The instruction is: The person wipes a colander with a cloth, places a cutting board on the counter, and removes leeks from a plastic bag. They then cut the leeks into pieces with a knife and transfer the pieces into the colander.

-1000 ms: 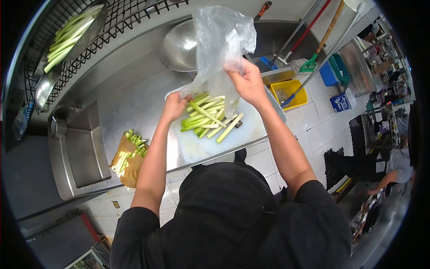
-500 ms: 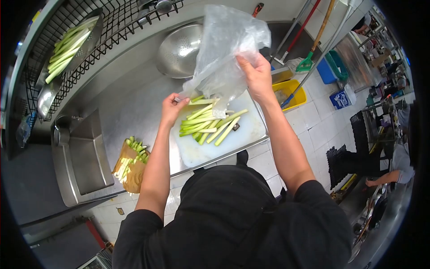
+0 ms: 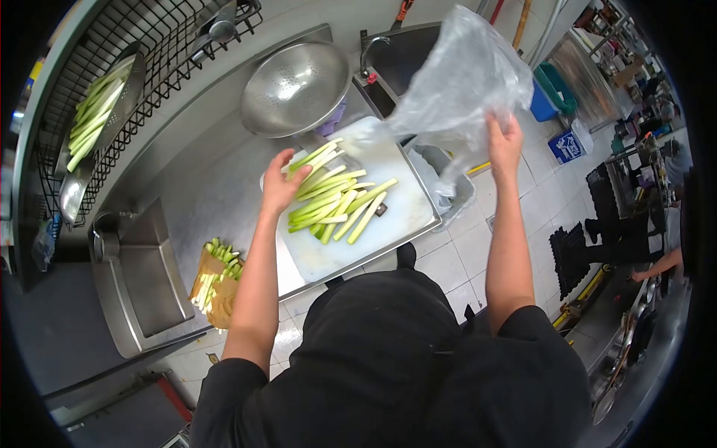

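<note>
A clear plastic bag [image 3: 467, 78] hangs from my right hand [image 3: 505, 145], pinched between thumb and fingers, to the right of the counter. My left hand [image 3: 282, 183] is open, fingers apart, at the left end of a pile of pale green stalks that look like celery [image 3: 336, 201]. The pile lies on a white cutting board [image 3: 407, 213]. A small dark object [image 3: 382, 210] sits among the stalks on the board's right side.
A metal colander [image 3: 295, 86] stands behind the board. A lined bin [image 3: 459, 200] is beside the counter's right edge. At left are a paper bag of cut stalks [image 3: 222, 299], a sink [image 3: 153, 261] and a wire rack [image 3: 168, 67]. Another person's arm [image 3: 661, 265] shows far right.
My right hand has carried the plastic bag right, off the board and past the counter edge. My left hand has let go of the bag and opened over the stalks.
</note>
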